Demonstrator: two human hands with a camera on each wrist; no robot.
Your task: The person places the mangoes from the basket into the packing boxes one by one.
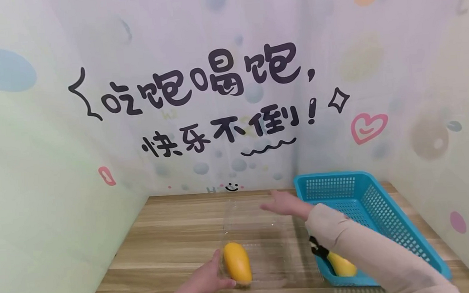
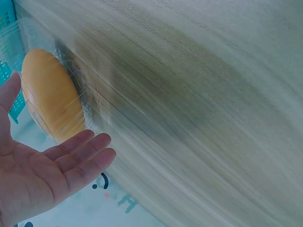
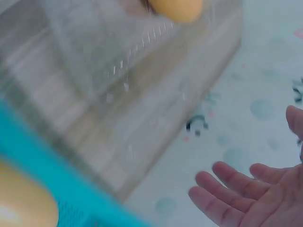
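Note:
A yellow-orange mango (image 1: 237, 262) lies at the left side of a clear plastic box (image 1: 269, 264), whose lid (image 1: 247, 213) is folded back toward the wall. My left hand (image 1: 207, 278) is at the box's left side, close beside the mango. In the left wrist view the same hand (image 2: 52, 175) has its fingers extended and the thumb apart, with the mango (image 2: 52, 90) behind clear plastic. My right hand (image 1: 285, 203) hovers near the lid's back right corner. Its fingers (image 3: 232, 198) are spread in the right wrist view, holding nothing.
A blue perforated basket (image 1: 412, 238) stands at the right, with another yellow mango (image 1: 342, 266) in its near left part. My right forearm crosses over the basket. Printed cloth walls (image 1: 217, 20) border the wooden table (image 1: 176, 241) at the back and sides.

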